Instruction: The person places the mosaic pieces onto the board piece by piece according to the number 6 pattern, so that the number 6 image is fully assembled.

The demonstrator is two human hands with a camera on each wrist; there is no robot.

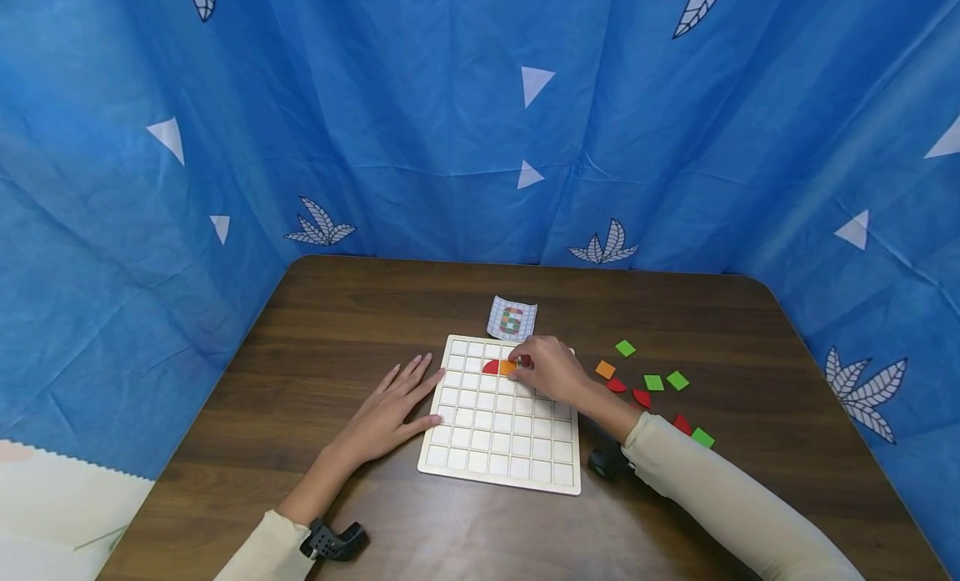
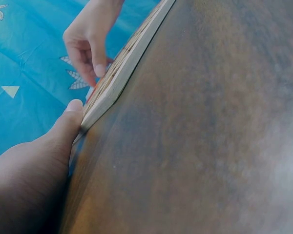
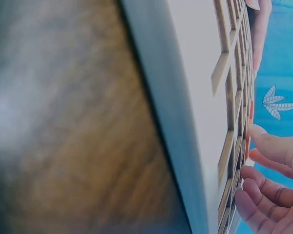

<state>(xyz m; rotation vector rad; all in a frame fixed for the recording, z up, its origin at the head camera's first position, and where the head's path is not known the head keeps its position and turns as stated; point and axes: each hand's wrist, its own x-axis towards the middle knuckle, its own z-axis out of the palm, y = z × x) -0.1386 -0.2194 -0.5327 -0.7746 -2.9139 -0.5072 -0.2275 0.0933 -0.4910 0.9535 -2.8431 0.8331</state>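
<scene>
A pale grid board [image 1: 498, 479] lies on the table. In its upper part a red quarter-circle tile [image 1: 491, 367] sits beside an orange square tile [image 1: 507, 368]. My right hand [image 1: 551, 368] is over the board, its thumb and index finger pinching the orange tile at its right side. In the right wrist view, the thumb [image 3: 273, 145] is close to the orange piece, with the other fingers bent below. My left hand [image 1: 390, 414] rests flat with fingers spread, thumb and index fingertips at the board's left edge. The left wrist view shows its thumb [image 2: 68, 122] against that edge.
A small printed card [image 1: 512, 318] with a coloured grid figure lies just beyond the board. To the right are scattered green squares [image 1: 653, 383], red quarter-circles [image 1: 641, 398] and an orange square [image 1: 605, 369], some close to the right forearm. Blue curtain [image 1: 450, 147] surrounds the table [image 1: 360, 306].
</scene>
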